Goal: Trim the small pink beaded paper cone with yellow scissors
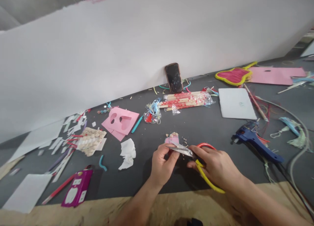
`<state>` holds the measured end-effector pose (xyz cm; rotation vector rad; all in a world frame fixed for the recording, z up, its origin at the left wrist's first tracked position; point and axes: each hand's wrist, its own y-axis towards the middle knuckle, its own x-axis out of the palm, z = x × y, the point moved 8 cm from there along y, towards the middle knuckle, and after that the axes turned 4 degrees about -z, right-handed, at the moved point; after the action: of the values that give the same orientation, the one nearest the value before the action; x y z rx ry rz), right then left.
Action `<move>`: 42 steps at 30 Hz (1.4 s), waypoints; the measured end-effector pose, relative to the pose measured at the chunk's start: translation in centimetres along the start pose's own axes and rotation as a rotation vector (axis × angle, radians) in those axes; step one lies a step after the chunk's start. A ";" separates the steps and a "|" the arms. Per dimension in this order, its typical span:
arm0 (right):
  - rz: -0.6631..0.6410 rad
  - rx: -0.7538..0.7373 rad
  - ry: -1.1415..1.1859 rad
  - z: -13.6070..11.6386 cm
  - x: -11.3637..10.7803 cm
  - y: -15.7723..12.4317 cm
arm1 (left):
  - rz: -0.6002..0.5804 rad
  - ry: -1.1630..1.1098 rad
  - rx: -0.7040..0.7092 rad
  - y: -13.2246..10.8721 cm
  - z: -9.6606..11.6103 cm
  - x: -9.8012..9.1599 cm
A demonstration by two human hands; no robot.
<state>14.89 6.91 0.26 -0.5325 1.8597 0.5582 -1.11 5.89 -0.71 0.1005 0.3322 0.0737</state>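
Observation:
My right hand point(216, 165) is closed on a pair of scissors point(196, 154) with one red and one yellow handle loop. The metal blades point left toward my left hand point(163, 160). My left hand is curled, its fingertips pinching a small pink piece with beads point(172, 138) at the blade tips. Loose beads lie on the dark table point(152, 183) just beyond both hands.
A blue glue gun point(255, 139) lies right of my hands with its cord trailing off. Pink cut-out card point(120, 122), white paper scraps, a bundle of sticks point(185, 100), a phone point(173, 77) leaning on the white wall, a magenta packet point(77, 188).

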 end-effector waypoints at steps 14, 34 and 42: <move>0.043 -0.036 -0.016 -0.6 -0.8 0.2 | 0.005 -0.041 0.060 0.0 0.4 -0.2; 0.032 0.002 -0.037 0.1 -0.2 0.1 | 0.031 0.011 -0.038 0.0 -0.2 -0.1; 0.070 -0.069 -0.114 -0.7 -0.9 0.0 | 0.084 0.016 0.060 0.1 0.6 -0.5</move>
<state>14.68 6.55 1.34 -0.4723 1.7609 0.6879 -1.38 5.93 0.02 0.1735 0.3459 0.1481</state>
